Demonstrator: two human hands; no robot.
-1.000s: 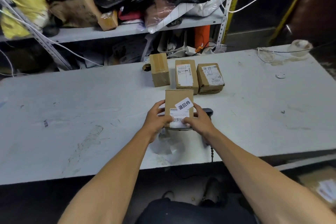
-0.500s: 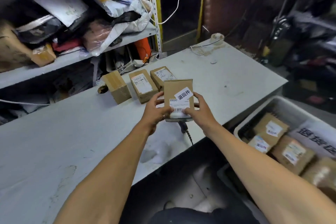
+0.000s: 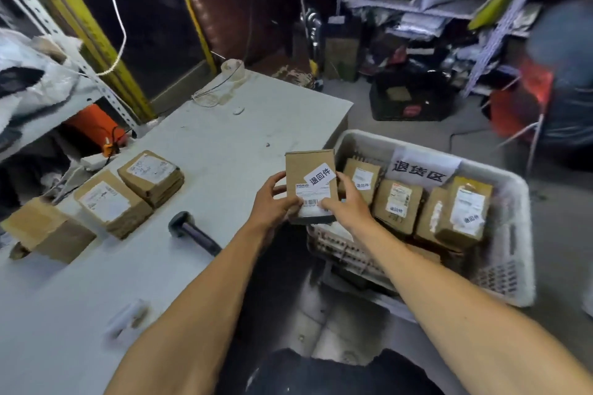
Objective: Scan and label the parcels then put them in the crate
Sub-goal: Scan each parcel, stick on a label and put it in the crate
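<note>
Head view: parcel between fingers of both hands.

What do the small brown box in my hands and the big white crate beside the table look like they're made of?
Small brown box: cardboard by its look, matte tan faces with creased edges, white paper labels stuck on. Big white crate: probably moulded plastic, with a smooth, slightly scuffed rim and perforated grid walls.

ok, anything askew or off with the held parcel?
White return sticker sits crooked across the brown cardboard parcel, overlapping the shipping label's top edge. Both hands grip the parcel over the white plastic crate's edge.
</note>
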